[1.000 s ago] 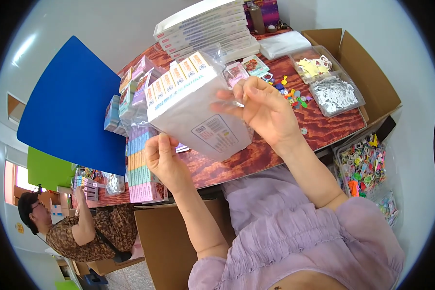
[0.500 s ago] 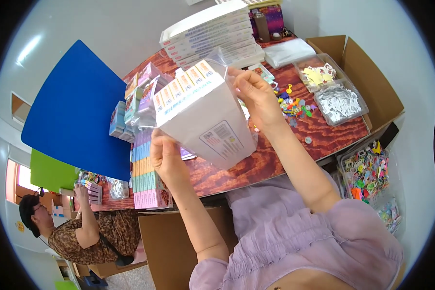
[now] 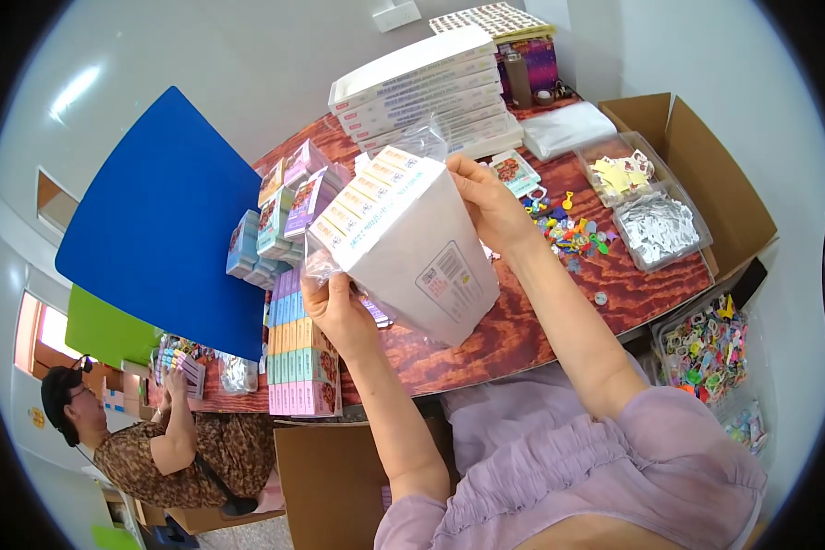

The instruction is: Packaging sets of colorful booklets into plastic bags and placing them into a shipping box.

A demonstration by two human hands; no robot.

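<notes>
The white box [image 3: 431, 266], with a clear bag [image 3: 434, 139] about its upper end, is held tilted over the table [image 3: 651, 293] — fingers of the left hand [image 3: 341, 312] and right hand [image 3: 491, 203] clamped on the bag at opposite edges, presumably so that weight is shared.

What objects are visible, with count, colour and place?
Rectangular carton in clear film: one, white, centre
Stacked flat boxes: several, white, rear
Cylindrical bottle: one, brownish, rear
Small cuboid packs: many, pastel, table's left
Plastic trinkets: many, multicoloured, right
Compartmented plastic tray: one, clear, table's right
Cardboard boxes: several, brown, around table
Marbled table: one, reddish, centre
Flat panels: two, blue and green, left
Coworker: one, brown patterned top, left
Left fingers and right fingers: both bare, at carton's edges
</notes>
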